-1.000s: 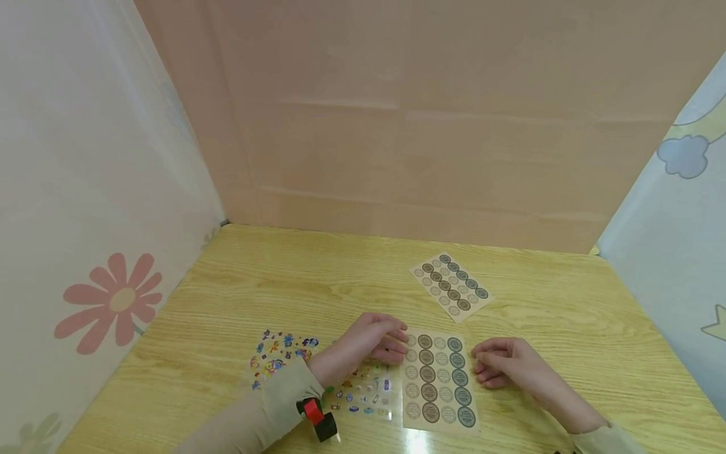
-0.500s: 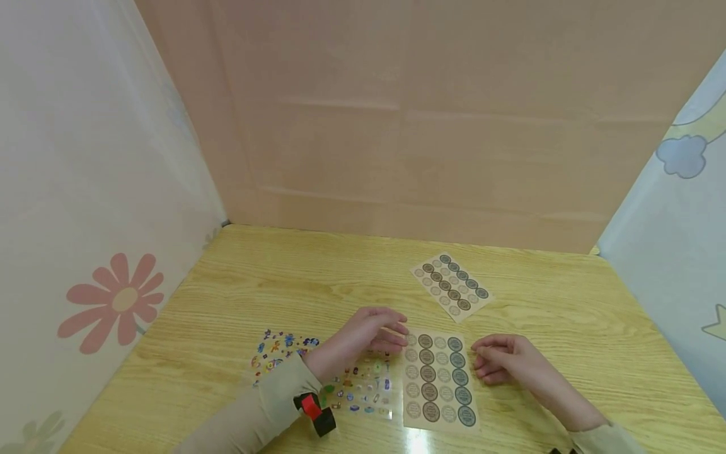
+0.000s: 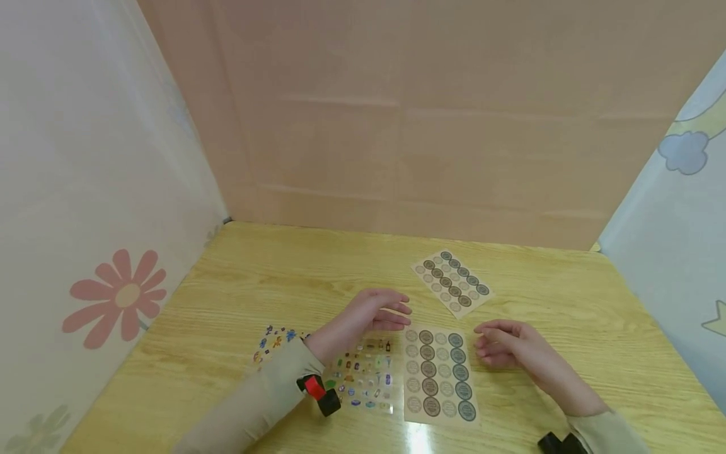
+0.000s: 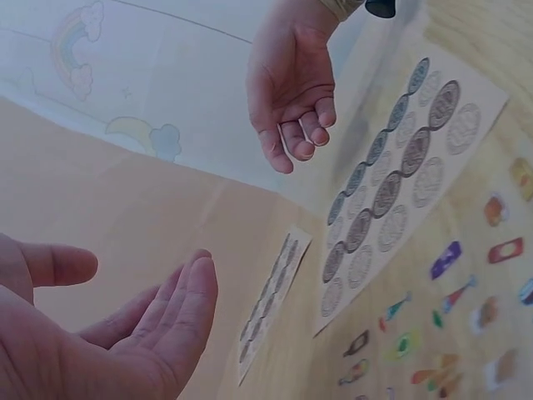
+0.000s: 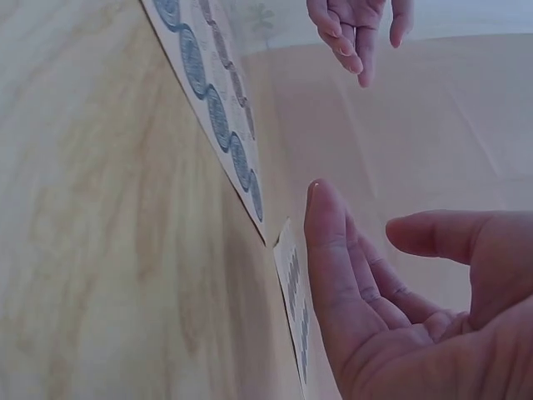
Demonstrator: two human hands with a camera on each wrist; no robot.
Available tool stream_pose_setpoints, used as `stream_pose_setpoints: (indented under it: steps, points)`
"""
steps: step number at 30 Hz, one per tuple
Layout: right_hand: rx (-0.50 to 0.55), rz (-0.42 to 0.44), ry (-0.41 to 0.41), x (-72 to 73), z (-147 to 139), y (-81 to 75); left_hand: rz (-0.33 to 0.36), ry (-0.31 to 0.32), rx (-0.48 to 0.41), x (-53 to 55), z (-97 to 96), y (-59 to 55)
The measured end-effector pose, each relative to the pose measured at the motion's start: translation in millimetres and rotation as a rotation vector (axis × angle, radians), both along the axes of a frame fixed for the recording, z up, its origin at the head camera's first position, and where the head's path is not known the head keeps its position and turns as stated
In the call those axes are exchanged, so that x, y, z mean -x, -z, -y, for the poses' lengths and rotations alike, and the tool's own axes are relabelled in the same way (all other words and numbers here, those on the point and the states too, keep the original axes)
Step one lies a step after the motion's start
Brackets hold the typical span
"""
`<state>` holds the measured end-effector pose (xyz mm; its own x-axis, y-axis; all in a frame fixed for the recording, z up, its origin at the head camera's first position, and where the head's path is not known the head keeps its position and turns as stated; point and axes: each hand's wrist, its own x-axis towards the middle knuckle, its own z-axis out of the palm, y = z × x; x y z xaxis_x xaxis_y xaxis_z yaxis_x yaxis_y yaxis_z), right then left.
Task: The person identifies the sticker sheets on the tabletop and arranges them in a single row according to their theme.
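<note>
A beige sheet of round stickers (image 3: 437, 378), with rows of brown, pale and blue-grey circles, lies flat on the table between both hands. My left hand (image 3: 365, 315) hovers by its upper left corner, fingers relaxed and thumb apart, holding nothing. In the left wrist view, that hand (image 4: 141, 325) shows an empty palm. On the sheet's other side, my right hand (image 3: 518, 347) hangs near the right edge with loosely bent fingers. The right wrist view shows this hand (image 5: 408, 308) empty too. Beneath the left forearm lies a clear sheet of small colourful stickers (image 3: 368, 381).
Farther back, a second beige sticker sheet (image 3: 452, 284) lies at an angle. Another sheet of bright stickers (image 3: 276, 342) is partly hidden by the left sleeve. A pinkish-tan backdrop (image 3: 397, 126) rises behind the wooden table (image 3: 283, 271), with patterned cloth on either side.
My left hand has moved away from me, uncovering more of the clear sticker sheet. The right hand has shifted slightly the same way, its fingers a little looser. The sheets stay in place.
</note>
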<state>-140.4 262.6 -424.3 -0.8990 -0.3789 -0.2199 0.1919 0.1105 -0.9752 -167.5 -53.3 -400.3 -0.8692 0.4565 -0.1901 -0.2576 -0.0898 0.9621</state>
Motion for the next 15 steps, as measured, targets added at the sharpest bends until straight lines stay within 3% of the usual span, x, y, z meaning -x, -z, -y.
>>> stream_pose_setpoints:
  steps: [6,15]
  points:
    - [0.117,0.017,0.005,9.1,-8,-4.3,-0.015,0.012,-0.013,15.0,-0.6,-9.3]
    - [0.263,0.018,-0.045,31.0,-25,-6.2,0.030,-0.013,-0.026,43.1,-3.5,-15.2]
